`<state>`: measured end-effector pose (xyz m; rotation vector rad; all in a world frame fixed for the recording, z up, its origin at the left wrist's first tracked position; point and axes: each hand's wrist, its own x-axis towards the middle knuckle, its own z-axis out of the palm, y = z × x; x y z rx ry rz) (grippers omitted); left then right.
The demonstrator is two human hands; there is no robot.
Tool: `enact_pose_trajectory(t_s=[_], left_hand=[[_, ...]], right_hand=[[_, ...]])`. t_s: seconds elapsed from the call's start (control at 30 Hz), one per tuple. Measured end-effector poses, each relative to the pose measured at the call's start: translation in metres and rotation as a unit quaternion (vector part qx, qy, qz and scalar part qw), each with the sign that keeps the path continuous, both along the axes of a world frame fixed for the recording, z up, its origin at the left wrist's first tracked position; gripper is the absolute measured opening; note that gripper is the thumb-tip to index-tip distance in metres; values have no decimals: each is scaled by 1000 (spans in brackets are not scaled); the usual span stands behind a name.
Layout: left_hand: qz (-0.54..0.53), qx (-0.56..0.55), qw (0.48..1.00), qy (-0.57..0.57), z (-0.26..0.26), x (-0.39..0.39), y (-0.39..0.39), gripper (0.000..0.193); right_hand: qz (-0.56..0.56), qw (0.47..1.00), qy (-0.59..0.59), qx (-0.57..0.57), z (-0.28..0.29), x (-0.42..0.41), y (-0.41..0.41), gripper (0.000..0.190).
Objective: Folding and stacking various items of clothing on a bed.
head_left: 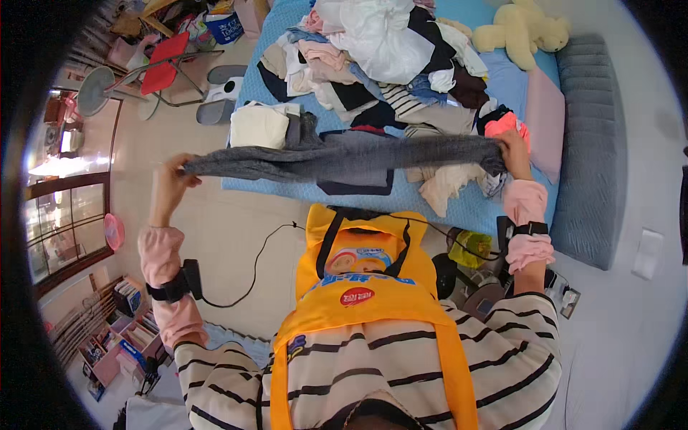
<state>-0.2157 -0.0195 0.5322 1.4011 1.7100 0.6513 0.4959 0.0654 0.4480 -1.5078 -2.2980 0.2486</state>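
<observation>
A dark grey knit garment [344, 158] is stretched out sideways above the near edge of the bed. My left hand [180, 174] grips its narrow left end, and my right hand [515, 150] grips its right end. Beneath the garment a dark folded piece of clothing [357, 185] lies on the blue bedspread [269, 185]. Just beyond my left hand is a folded cream garment [259, 124]. A coral pink cloth [505, 126] lies close behind my right hand. Both forearms wear pink sleeves with black straps.
A large heap of mixed clothes [365, 80] covers the far part of the bed. At the right are a pink pillow [544, 123], a plush toy [521, 32] and a grey padded headboard [588, 150]. A red folding chair [165, 62] stands at the far left. Black cables hang beside my body.
</observation>
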Motion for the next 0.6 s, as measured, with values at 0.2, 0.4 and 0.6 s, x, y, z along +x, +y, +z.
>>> enact_pose_trajectory(t_s=[0.2, 0.4, 0.6], left_hand=[[-33, 91, 995, 12, 68, 19, 54, 26], [-36, 93, 995, -20, 133, 57, 46, 24], [-122, 52, 991, -25, 106, 103, 74, 21]], right_hand=[[-104, 989, -57, 85, 85, -9, -3, 14], [-221, 963, -101, 118, 113, 13, -49, 17], [-383, 920, 81, 3, 103, 36, -70, 15]])
